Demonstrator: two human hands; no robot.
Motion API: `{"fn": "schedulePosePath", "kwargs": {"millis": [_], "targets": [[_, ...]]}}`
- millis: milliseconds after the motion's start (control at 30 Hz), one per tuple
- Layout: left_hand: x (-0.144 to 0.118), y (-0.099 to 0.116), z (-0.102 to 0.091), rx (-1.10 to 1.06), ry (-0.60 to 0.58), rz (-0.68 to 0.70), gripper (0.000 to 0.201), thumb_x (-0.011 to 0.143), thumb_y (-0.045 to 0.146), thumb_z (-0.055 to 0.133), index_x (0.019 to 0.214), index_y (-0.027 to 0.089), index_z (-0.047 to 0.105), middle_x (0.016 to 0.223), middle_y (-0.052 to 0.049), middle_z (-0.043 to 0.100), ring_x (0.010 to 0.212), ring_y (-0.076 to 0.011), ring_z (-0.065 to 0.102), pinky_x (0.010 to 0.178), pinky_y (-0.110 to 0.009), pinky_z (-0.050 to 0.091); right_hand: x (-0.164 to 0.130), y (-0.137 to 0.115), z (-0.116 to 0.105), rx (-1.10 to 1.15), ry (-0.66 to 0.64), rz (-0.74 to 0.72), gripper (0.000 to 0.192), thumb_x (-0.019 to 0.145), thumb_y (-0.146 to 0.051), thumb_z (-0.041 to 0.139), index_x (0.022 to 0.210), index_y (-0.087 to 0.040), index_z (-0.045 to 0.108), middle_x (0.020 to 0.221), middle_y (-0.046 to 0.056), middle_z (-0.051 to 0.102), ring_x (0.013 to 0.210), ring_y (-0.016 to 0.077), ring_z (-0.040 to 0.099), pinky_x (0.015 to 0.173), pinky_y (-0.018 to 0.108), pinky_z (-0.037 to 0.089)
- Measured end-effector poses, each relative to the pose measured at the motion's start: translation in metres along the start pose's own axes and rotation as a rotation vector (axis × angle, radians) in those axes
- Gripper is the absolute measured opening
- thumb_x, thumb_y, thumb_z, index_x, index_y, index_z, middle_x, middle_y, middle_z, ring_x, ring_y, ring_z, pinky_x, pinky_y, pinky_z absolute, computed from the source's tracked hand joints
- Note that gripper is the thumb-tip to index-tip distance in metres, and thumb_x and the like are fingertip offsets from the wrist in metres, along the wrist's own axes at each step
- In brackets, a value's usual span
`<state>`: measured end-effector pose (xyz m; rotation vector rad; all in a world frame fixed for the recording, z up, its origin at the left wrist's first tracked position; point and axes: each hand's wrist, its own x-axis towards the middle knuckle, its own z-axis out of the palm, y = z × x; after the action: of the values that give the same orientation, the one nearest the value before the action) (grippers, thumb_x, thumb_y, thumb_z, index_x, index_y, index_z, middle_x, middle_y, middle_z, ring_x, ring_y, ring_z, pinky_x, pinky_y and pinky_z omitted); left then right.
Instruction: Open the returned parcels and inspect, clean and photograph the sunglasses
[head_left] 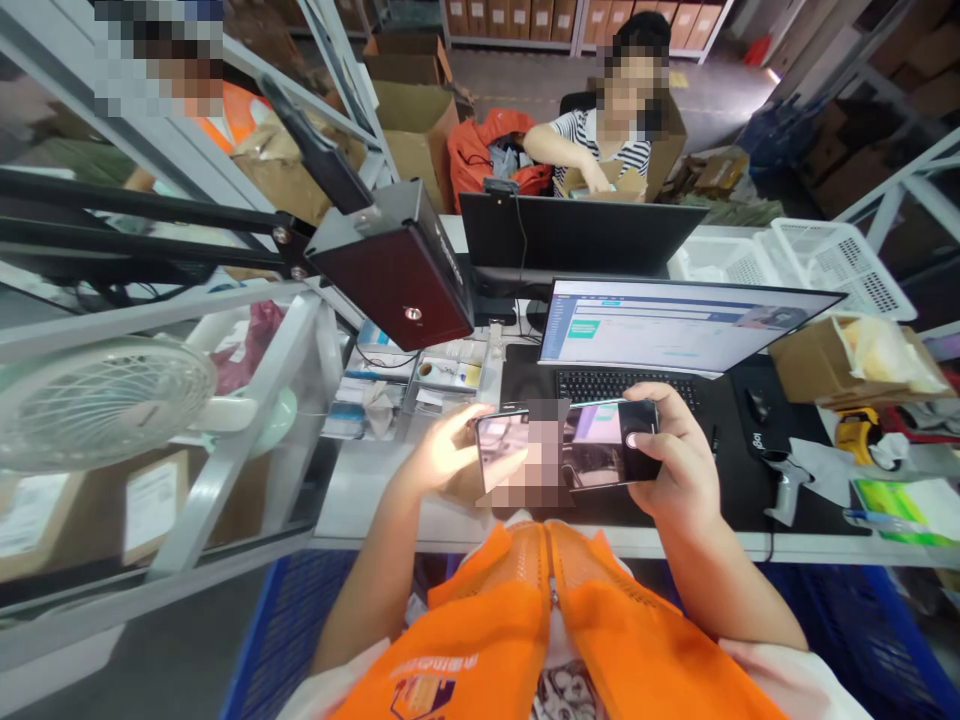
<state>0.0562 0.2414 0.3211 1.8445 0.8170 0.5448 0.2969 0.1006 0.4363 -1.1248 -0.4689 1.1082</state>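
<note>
Head view: both hands, left hand point(448, 452) and right hand point(673, 462), grip a phone point(570, 445) sideways above the tabletop point(375, 500); level, steady holding looks wise while the thumb presses.

Vest point(570, 640): bright orange mesh — zipped down the middle, printed emblem low on its left panel.
Shirt point(787, 675): white, short sleeves ending above the elbows.
Forearms: bare, no watch or band showing.
Left hand point(450, 450), right hand point(671, 465): ungloved — no rings visible.
</note>
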Motion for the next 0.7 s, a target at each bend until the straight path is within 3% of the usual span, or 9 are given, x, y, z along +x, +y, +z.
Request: {"fn": "schedulePosePath", "kwargs": {"millis": [300,500,600,700], "targets": [[-0.0024,-0.0073,0.0026,0.041,0.045,0.018,0.048,0.080,0.028,0.078,0.126,0.020,0.067,0.131,-0.011,0.068,0.120,-0.0300,0.065,0.106,-0.041,0.055,0.0010,0.0019,-0.0028,0.003,-0.006,-0.028,0.035,0.068,-0.014,0.062,0.101,-0.027,0.060,0.072,-0.004,0.063,0.048,0.0126,0.055,0.042,0.024,0.040],[-0.0012,-0.0038,0.0015,0.066,0.014,0.012,0.047,0.081,0.031,0.077,0.125,0.021,0.067,0.133,-0.010,0.066,0.123,-0.0309,0.063,0.108,-0.042,0.053,-0.0007,-0.0021,-0.0003,-0.015,0.025,-0.013,0.033,0.067,-0.015,0.063,0.098,-0.027,0.061,0.070,-0.004,0.062,0.043,0.0115,0.052,0.037,0.023,0.037],[-0.0020,-0.0039,0.0025,0.005,0.019,-0.034,0.048,0.080,0.033,0.077,0.126,0.022,0.067,0.133,-0.010,0.066,0.124,-0.0312,0.062,0.109,-0.044,0.051,-0.0012,-0.0036,0.0007,-0.017,0.021,0.015,0.032,0.067,-0.015,0.062,0.097,-0.027,0.060,0.069,-0.005,0.062,0.036,0.0091,0.044,0.033,0.022,0.030],[-0.0032,-0.0046,0.0030,-0.091,0.025,-0.079,0.052,0.078,0.034,0.079,0.127,0.022,0.066,0.133,-0.010,0.067,0.124,-0.0322,0.062,0.111,-0.048,0.049,-0.0005,-0.0012,-0.0017,-0.010,0.019,0.006,0.035,0.067,-0.015,0.063,0.099,-0.028,0.060,0.072,-0.004,0.062,0.042,0.0122,0.052,0.037,0.024,0.040]]}}
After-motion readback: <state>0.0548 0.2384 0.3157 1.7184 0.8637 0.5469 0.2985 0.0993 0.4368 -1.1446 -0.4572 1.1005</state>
